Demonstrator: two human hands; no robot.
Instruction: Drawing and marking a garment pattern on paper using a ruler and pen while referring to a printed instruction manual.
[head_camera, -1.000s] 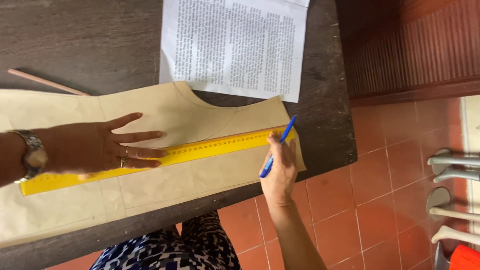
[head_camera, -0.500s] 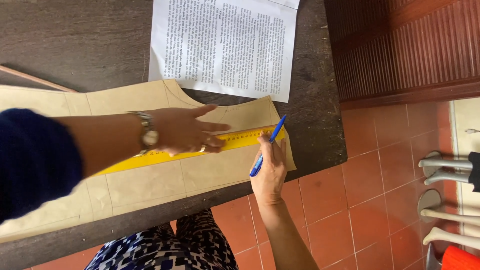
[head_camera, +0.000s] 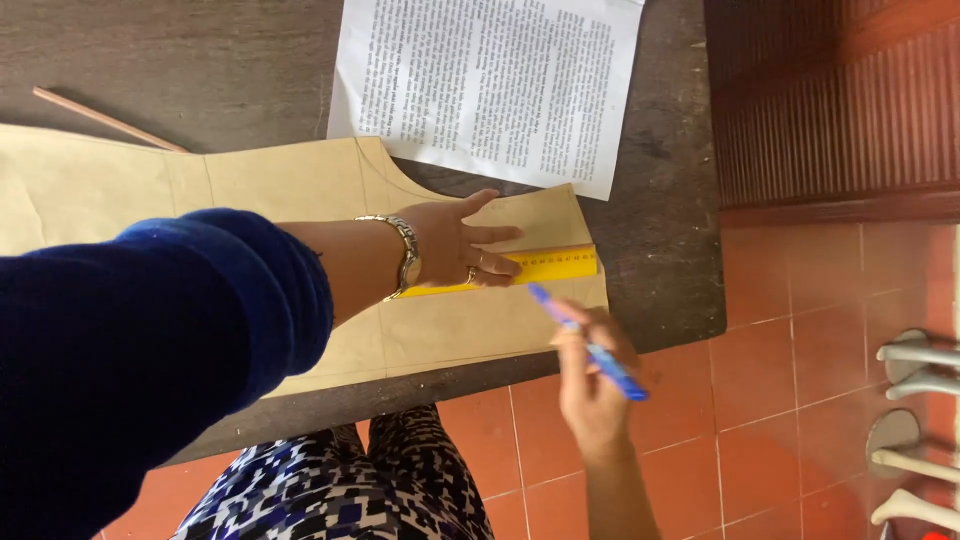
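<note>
The left hand (head_camera: 455, 243) lies flat, fingers spread, pressing a yellow ruler (head_camera: 545, 267) onto the brown paper pattern (head_camera: 300, 190) on the bench (head_camera: 200, 50); the right hand (head_camera: 592, 380) grips a blue pen (head_camera: 590, 343) just beside the ruler.

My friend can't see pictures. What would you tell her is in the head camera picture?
Seen from above, a person's left hand presses a yellow ruler flat on a tan paper pattern piece on a dark wooden table, while the right hand holds a blue pen just off the table's edge. A printed sheet and a thin wooden stick lie farther back.
</note>
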